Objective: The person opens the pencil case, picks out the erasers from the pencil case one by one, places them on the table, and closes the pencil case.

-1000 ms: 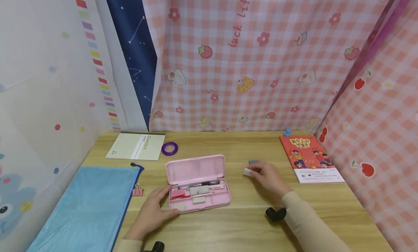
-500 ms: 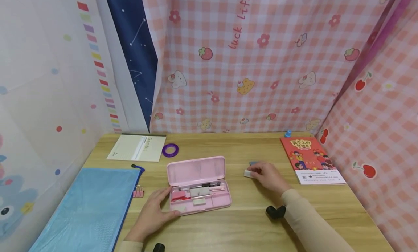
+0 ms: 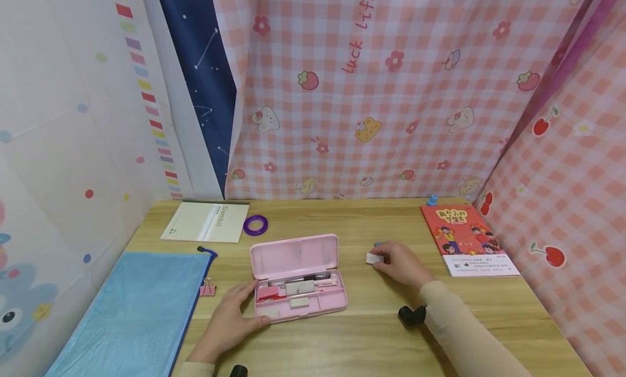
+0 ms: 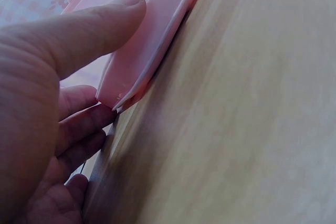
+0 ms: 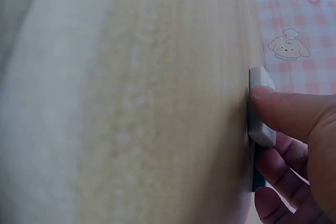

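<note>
A pink pencil case [image 3: 294, 253] lies with its lid up on the wooden table. Inside are a black pen [image 3: 315, 277], a pink block [image 3: 267, 293], a grey-white block [image 3: 300, 287] and a small white eraser [image 3: 299, 302]. My left hand [image 3: 230, 318] holds the case's left end, thumb at the front corner and fingers at the back one. In the left wrist view the thumb reaches over the pink wall [image 4: 152, 51]. To the right, my right hand [image 3: 403, 264] pinches a white eraser [image 5: 258, 124] low over the table. Behind those fingers lies a blue-green piece [image 5: 259, 174], mostly hidden.
At left lie a blue zip folder [image 3: 132, 306], a pink binder clip [image 3: 207, 289], a cream notebook [image 3: 205, 221] and a purple tape roll [image 3: 256, 225]. A red book [image 3: 459, 230] and a small blue object [image 3: 432, 200] are at back right.
The white eraser in my right fingers has turned slightly and sits about where it was. My left hand stays at the pencil case; the whole head view has shifted a little.
</note>
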Demonstrator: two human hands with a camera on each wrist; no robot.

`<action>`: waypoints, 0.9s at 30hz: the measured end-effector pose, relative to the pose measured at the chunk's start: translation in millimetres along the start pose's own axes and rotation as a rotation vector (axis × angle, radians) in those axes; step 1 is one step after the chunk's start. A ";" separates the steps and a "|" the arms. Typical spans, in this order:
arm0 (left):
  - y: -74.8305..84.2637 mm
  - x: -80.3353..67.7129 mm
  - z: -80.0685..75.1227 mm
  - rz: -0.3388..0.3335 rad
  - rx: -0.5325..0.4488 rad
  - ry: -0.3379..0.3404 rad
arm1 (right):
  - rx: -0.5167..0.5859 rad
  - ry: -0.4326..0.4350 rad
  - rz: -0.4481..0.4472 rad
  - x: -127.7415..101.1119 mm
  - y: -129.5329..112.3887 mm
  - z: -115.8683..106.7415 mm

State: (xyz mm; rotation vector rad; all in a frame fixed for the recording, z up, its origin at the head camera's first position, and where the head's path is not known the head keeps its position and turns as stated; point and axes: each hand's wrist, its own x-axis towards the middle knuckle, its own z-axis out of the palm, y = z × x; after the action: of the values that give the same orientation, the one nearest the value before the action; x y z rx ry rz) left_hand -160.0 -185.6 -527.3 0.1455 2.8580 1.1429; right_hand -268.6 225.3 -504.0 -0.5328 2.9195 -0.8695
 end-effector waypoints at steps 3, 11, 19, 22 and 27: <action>0.1 0.1 -0.2 -0.002 0.000 -0.002 | -0.005 -0.005 0.000 0.1 1.6 0.9; -1.6 0.5 0.9 -0.007 0.005 -0.006 | -0.027 -0.004 -0.003 1.1 3.3 3.2; -0.2 -1.0 -0.2 -0.013 -0.009 -0.005 | -0.039 0.038 -0.009 -2.1 1.4 3.2; 0.0 -1.1 -0.6 -0.007 -0.005 -0.002 | -0.040 0.074 -0.027 -4.1 -4.7 2.9; -1.3 -1.0 -0.5 0.008 -0.003 0.004 | -0.006 0.074 -0.060 -8.3 -27.6 7.7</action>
State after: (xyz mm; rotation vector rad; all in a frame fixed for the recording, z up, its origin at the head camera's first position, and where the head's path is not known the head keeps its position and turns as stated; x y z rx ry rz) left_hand -159.2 -186.9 -527.8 0.1547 2.8623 1.1500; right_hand -251.2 202.5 -496.1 -0.6045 2.9878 -0.9065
